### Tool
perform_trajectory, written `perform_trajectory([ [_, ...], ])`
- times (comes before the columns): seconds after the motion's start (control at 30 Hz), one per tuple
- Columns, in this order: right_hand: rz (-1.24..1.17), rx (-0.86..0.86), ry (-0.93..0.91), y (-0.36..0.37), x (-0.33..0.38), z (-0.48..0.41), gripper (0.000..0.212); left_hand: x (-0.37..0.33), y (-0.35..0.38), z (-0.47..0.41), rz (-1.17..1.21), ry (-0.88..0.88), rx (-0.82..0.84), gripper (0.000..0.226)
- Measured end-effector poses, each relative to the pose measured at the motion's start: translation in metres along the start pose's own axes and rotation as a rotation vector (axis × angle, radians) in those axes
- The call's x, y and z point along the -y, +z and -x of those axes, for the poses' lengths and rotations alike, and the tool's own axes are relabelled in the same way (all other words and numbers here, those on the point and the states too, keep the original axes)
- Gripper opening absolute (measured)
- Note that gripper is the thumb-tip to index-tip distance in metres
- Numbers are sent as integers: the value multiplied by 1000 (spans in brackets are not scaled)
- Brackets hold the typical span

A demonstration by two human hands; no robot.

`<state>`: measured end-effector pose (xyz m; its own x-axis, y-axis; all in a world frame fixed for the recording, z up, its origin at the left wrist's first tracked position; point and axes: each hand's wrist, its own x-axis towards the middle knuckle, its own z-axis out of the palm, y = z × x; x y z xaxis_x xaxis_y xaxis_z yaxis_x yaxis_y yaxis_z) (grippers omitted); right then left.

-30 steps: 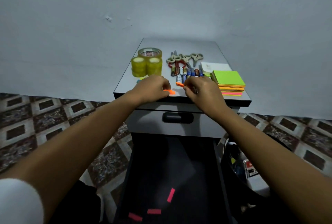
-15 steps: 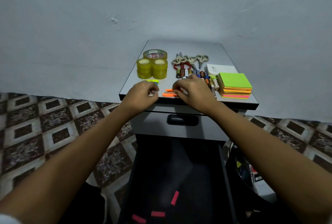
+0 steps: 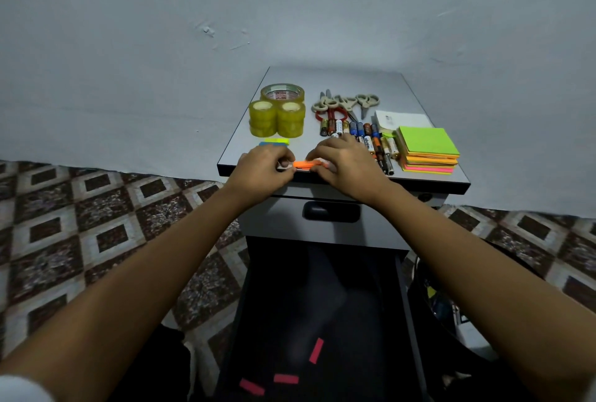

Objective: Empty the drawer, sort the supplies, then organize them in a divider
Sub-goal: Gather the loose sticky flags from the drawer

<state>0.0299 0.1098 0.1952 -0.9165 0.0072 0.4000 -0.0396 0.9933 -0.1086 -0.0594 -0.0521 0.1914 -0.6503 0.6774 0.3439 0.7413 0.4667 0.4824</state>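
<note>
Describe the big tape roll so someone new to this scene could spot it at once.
Find the grey cabinet top against the wall. On its left side, the big tape roll lies flat behind two yellow rolls. It alone is wider, paler, with red print inside its core.

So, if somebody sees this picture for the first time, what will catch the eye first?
The left hand and right hand meet at the front edge of the grey cabinet top, pinching orange paper strips between them. Behind them stand translucent yellow tape rolls on the left and a neon stack of sticky notes on the right. Three pink paper strips lie in the open dark drawer below.
</note>
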Motion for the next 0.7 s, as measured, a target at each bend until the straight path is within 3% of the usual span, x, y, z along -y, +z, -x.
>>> perform_trajectory([
  [0.1,56,-37,92,-7,0,4,29,-2,0,-1,16,-12,9,20],
  [0.27,197,68,176,-9,3,8,33,-7,5,-4,13,-21,7,21],
  [0.7,47,53,223,-1,10,3,26,-10,12,-9,20,-33,-17,19],
])
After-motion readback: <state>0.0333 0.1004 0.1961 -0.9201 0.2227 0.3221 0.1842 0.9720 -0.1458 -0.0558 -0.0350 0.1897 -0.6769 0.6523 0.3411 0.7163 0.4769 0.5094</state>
